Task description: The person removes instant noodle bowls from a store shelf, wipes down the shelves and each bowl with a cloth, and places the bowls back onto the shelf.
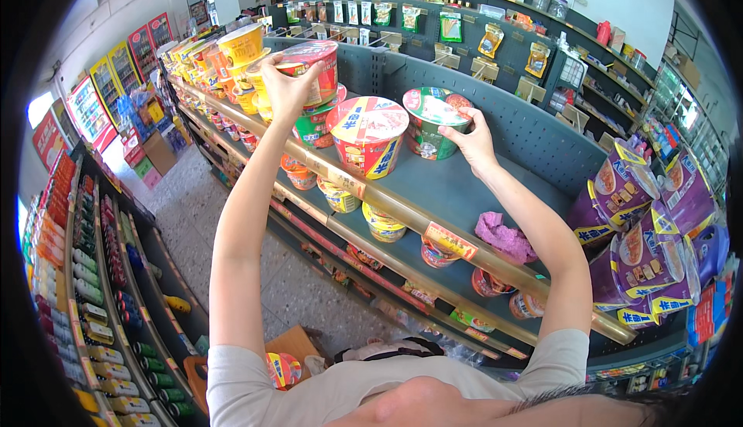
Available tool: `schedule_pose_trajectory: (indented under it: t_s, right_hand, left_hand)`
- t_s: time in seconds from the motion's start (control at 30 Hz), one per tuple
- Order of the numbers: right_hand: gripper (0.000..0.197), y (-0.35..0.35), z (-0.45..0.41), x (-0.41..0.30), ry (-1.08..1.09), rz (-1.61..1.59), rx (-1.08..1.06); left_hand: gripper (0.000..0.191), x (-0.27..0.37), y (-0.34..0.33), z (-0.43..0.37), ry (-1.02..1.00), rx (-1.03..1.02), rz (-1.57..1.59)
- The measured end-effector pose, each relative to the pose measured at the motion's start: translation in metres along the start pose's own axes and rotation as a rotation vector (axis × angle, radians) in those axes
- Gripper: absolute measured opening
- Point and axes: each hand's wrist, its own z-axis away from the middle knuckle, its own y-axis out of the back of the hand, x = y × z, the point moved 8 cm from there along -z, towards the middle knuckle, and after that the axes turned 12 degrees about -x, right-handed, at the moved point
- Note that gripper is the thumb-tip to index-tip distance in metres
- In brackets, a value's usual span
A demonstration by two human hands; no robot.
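Note:
Up at the far left of the top shelf, my left hand (290, 87) grips a red instant-noodle tub (326, 73) by its side, fingers over the lid. That tub sits above a green noodle tub (310, 128). My right hand (473, 140) has its thumb and fingers on the rim of another green noodle tub (432, 147), whose foil lid reflects light. Between my hands, a red-and-yellow noodle tub (367, 147) stands upright on the shelf board (458, 189), beside the green one.
A crumpled purple cloth (505, 238) lies near the shelf's front rail (406, 212). Purple noodle tubs (644, 253) are stacked at the right, several on their sides. Yellow tubs (241, 47) line the left. A perforated back panel (499, 108) rises behind. Drink shelves (116, 311) stand across the aisle.

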Motion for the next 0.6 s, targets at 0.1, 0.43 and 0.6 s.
schedule_pose_trajectory:
  t_s: [0.1, 0.43, 0.6]
  right_hand:
    - [0.061, 0.004, 0.008, -0.006, -0.013, 0.008, 0.020]
    - [0.065, 0.034, 0.017, -0.073, 0.137, 0.165, 0.256]
    - [0.059, 0.038, 0.026, -0.134, 0.296, 0.126, 0.204]
  left_hand:
    - [0.085, -0.002, 0.008, 0.001, 0.059, -0.037, 0.132]
    - [0.071, 0.001, 0.115, 0.044, 0.111, 0.001, 0.360]
    - [0.060, -0.008, 0.161, 0.085, 0.126, -0.028, 0.529]
